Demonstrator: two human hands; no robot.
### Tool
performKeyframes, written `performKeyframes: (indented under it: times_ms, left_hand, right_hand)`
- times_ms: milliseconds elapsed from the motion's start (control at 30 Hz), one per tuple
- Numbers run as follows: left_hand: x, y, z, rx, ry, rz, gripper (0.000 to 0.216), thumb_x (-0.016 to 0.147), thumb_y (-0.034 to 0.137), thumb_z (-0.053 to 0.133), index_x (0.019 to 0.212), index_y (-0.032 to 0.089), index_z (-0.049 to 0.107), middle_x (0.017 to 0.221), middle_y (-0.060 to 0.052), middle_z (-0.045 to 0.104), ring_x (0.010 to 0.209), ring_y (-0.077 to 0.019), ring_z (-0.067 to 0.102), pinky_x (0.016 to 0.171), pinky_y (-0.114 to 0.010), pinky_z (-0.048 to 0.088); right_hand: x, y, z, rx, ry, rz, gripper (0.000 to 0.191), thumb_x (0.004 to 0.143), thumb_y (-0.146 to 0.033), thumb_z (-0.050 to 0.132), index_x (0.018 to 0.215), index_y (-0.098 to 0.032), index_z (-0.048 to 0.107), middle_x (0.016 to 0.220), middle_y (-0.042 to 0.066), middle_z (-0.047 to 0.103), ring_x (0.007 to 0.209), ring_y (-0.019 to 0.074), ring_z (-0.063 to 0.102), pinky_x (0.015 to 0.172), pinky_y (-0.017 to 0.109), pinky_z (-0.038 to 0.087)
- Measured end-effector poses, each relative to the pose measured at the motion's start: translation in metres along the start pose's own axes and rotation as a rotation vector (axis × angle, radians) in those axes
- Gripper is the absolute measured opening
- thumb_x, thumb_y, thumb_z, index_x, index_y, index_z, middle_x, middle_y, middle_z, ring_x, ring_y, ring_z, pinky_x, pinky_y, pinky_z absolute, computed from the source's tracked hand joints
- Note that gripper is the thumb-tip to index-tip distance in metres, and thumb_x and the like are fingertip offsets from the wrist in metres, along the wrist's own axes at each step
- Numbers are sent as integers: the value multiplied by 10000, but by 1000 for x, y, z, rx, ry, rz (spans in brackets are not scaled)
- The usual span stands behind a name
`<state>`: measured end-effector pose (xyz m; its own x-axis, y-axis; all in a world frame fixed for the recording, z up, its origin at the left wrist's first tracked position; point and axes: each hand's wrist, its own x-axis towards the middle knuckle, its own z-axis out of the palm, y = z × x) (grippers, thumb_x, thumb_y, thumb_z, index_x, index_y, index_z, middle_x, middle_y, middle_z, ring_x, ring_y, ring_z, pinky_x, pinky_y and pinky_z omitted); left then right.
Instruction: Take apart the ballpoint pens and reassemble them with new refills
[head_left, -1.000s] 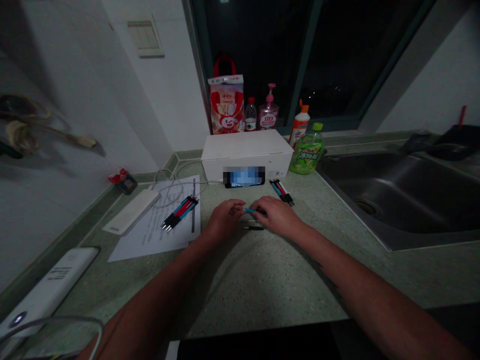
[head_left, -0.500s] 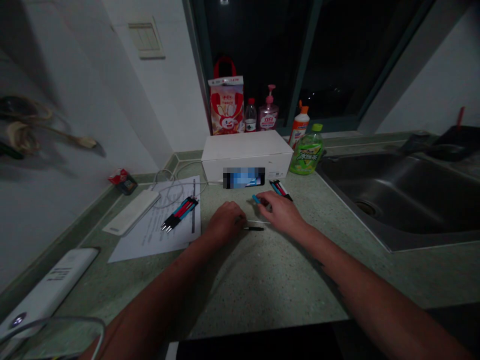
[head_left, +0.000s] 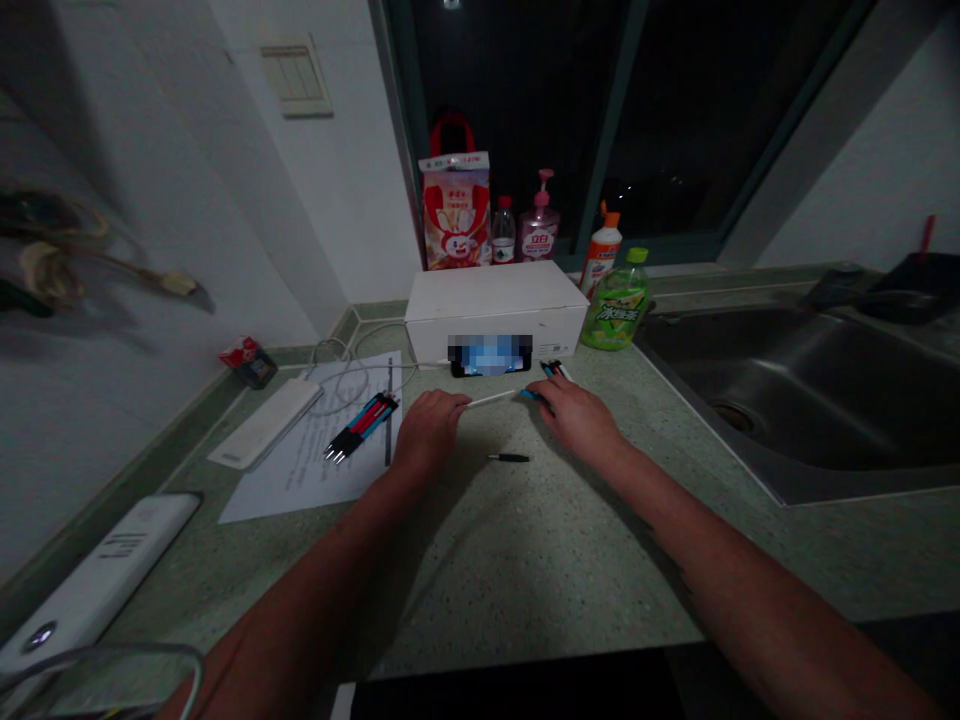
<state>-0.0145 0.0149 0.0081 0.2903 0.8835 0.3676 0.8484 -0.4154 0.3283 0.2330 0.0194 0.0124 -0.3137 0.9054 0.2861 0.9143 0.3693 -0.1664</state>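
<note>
My left hand [head_left: 433, 428] is closed, its fingertips pinching one end of a thin white pen refill [head_left: 491, 399]. The refill points right, its far end close to a blue pen barrel [head_left: 532, 395]. Wrapped around that barrel is my right hand [head_left: 574, 412], fingers closed. Whether refill and barrel touch, I cannot tell. Below, between the hands, a black pen part [head_left: 509, 458] lies on the counter. A few pens [head_left: 555, 370] show just behind my right hand, partly covered. Several blue, red and black pens [head_left: 361, 427] lie bunched on a printed sheet [head_left: 300, 490] to the left.
A phone [head_left: 491, 356] leans on a white box [head_left: 495, 295]. Bottles, including a green one [head_left: 616, 305], stand behind and beside it. The sink [head_left: 757, 400] is at right. A white power bank [head_left: 266, 425], cables and a long white device [head_left: 105, 570] lie left.
My left hand has moved left and slightly up, and the white refill now shows between the hands. My right hand has shifted slightly right. The black part stays on the counter.
</note>
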Motion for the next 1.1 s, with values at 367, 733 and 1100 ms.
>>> performKeyframes:
  times_ms: [367,733,1100]
  left_hand:
    - [-4,3,10,37,-18,215,225,970,173,511,1014,217,728,958,-44,724,920,-225,615,860,-387,459]
    - [-12,20,6,-85,-51,340,211,889,337,694,1063,219,688,1066,-48,698,1021,-235,607,904,-397,458]
    - [-5,14,6,-178,-6,-88,143,940,235,562,996,172,678,1003,-74,703,968,-241,620,885,-390,477]
  right_hand:
    - [-6,-18,6,119,-71,-268,324,968,-100,560,1255,-225,645,1085,57,639,1020,211,591,875,297,452]
    - [-5,-8,4,60,-26,-131,515,942,-53,502,1407,-269,557,1127,58,624,965,214,618,798,293,464]
    - [-4,-7,1,41,-13,-125,458,971,-82,474,1365,-285,591,1141,54,636,966,224,622,751,297,476]
